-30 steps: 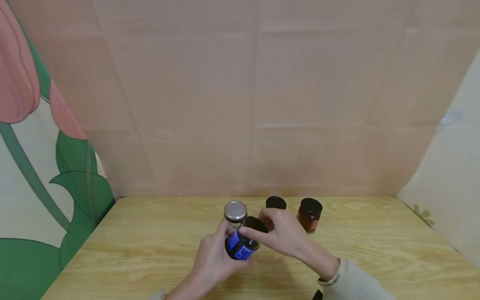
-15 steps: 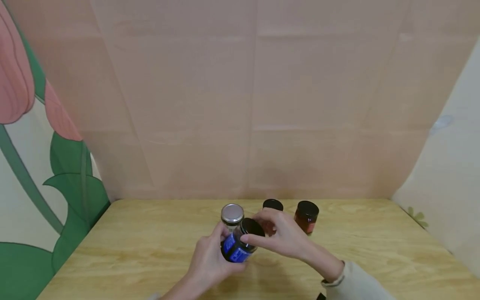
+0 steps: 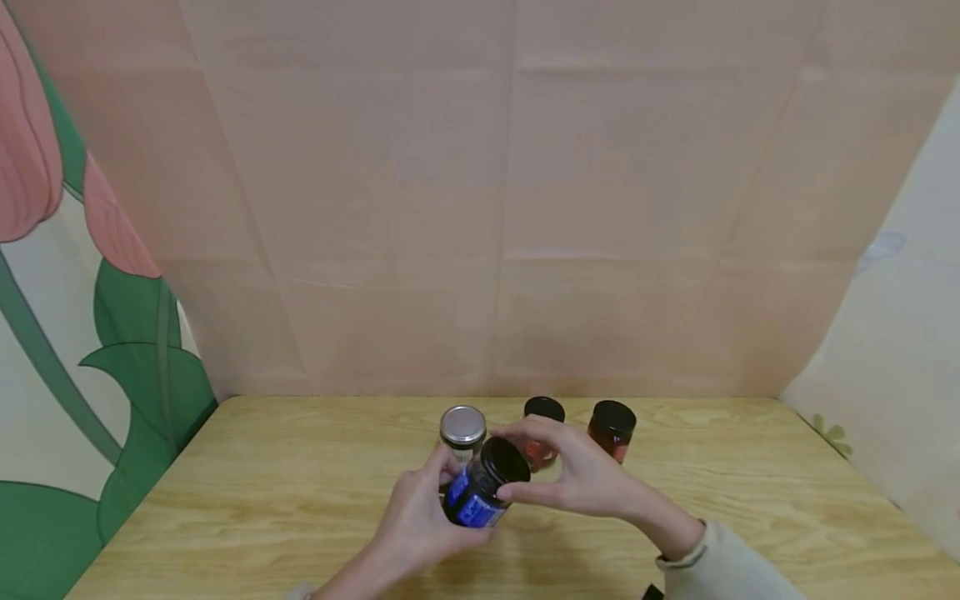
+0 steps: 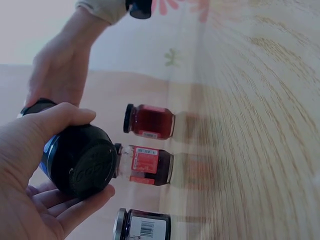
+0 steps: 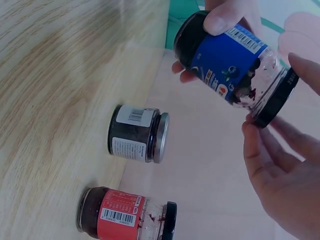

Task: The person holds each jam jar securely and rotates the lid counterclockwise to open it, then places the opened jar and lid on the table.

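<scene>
My left hand (image 3: 412, 512) holds a jar with a blue label (image 3: 474, 498), tilted above the table, its fingers and thumb wrapped round the lower body. In the left wrist view the jar's dark base (image 4: 90, 162) faces the camera. The black lid (image 5: 276, 97) is on the jar, and dark contents show through the clear glass below it. My right hand (image 3: 588, 479) spans this lid, with thumb and fingertips on opposite sides of its rim. Behind the held jar stands a silver-lidded jar (image 3: 462, 427), partly hidden by it.
On the wooden table (image 3: 300, 500), a red-labelled jar (image 5: 119, 215) with a black lid stands behind my right hand. Another dark red jar (image 3: 612, 429) stands to its right. A pinkish sheet (image 3: 390, 208) hangs at the table's back edge.
My right thumb has shifted right and down along the lid's rim, while the fingers have spread to its far side. My left hand has kept its grip on the jar, which has shifted slightly left.
</scene>
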`<action>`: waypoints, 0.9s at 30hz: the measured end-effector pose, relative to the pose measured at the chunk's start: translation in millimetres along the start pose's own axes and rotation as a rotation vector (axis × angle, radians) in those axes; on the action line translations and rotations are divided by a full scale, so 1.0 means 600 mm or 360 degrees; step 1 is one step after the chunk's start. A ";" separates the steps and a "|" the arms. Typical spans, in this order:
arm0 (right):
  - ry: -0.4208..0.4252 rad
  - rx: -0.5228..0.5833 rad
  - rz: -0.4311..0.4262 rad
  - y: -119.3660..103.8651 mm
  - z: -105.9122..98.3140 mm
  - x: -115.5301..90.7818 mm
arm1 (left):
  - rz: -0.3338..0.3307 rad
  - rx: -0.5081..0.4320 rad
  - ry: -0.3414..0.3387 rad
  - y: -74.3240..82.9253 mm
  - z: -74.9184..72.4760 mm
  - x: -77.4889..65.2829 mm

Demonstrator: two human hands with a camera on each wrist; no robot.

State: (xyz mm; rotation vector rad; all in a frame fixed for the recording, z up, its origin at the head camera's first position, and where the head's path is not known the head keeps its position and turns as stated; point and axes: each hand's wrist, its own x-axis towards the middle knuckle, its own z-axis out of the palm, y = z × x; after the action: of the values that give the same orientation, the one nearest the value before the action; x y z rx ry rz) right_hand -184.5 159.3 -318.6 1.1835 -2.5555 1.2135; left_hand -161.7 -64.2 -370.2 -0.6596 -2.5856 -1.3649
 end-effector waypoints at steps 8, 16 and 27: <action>0.0001 -0.0015 -0.0147 0.005 0.000 0.001 | -0.0026 -0.0083 -0.0057 -0.003 -0.004 0.001; 0.0212 -0.0308 0.0140 0.001 0.013 0.002 | 0.0036 0.0011 0.0002 -0.001 0.000 0.003; 0.0448 -0.0766 0.0303 -0.005 0.038 0.005 | 0.0010 0.0037 0.0080 -0.002 0.009 -0.007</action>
State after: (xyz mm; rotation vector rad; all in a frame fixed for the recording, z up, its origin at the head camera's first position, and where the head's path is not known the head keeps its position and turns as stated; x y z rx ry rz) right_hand -179.3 140.9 -331.3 0.6331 -2.5682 0.6629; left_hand -158.2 -61.9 -375.7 -0.6209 -2.5543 -1.3297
